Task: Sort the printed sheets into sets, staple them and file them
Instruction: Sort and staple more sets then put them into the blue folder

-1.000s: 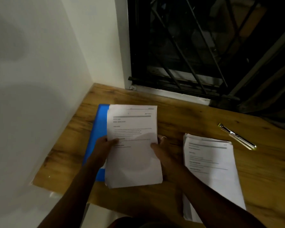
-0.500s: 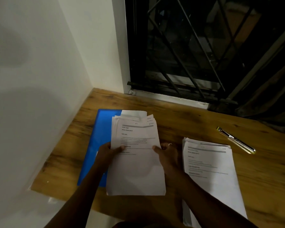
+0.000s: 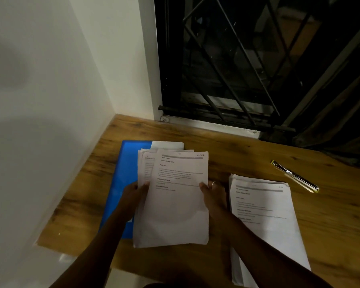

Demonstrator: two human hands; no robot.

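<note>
Single head view, angled steeply down over wooden desk (image 3: 237, 154) (close), facing window (image 3: 258, 59)

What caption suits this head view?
The left hand and right hand hold fanned sheets over a blue folder; second pile and stapler lie right.

Home desk corner, wooden desk (image 3: 247, 154) against white wall (image 3: 50, 100), barred window (image 3: 247, 59), dark outside

Blue folder (image 3: 121, 183) — half hidden (under held sheets (image 3: 175, 215)) — print unreadable.
</note>
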